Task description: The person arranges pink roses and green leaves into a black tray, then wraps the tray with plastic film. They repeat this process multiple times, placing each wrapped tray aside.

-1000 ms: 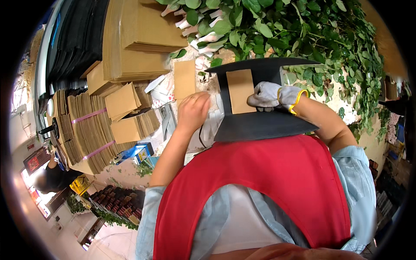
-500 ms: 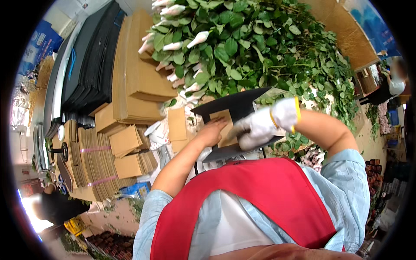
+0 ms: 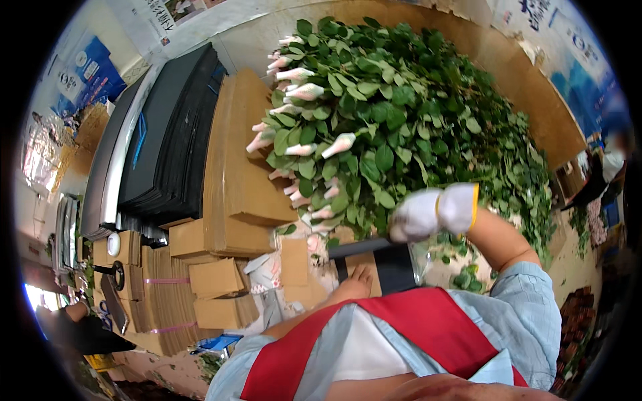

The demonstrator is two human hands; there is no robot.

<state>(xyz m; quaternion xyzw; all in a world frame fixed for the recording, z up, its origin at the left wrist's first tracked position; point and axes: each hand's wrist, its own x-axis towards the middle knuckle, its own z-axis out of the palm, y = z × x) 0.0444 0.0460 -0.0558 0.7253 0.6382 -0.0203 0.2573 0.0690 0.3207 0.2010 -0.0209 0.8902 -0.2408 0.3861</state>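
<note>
My bare left hand (image 3: 356, 285) lies with fingers stretched out on a small brown cardboard piece (image 3: 372, 275). That piece rests on a black sheet (image 3: 397, 269), whose far edge stands raised. My right hand (image 3: 416, 216), in a white knit glove with a yellow cuff edge, is above the far right part of the sheet, close to the leaves. Its dark fingertips are smeared, so whether it grips anything does not show. Beyond it lies a large heap of roses (image 3: 408, 120) with green leaves, their heads in pale sleeves (image 3: 340, 145) toward the left.
Left of the heap stand tall brown cardboard sheets (image 3: 251, 154) and a stack of black sheets (image 3: 167, 134). Nearer are bundled small cardboard pieces (image 3: 167, 294) and a loose cardboard piece (image 3: 294, 262). A board wall (image 3: 528, 100) rises behind the heap. Other people are at both sides.
My right hand has moved away from my left, up and toward the roses. The black sheet's far edge now looks folded up. My left hand stays on the cardboard; the view has tilted upward.
</note>
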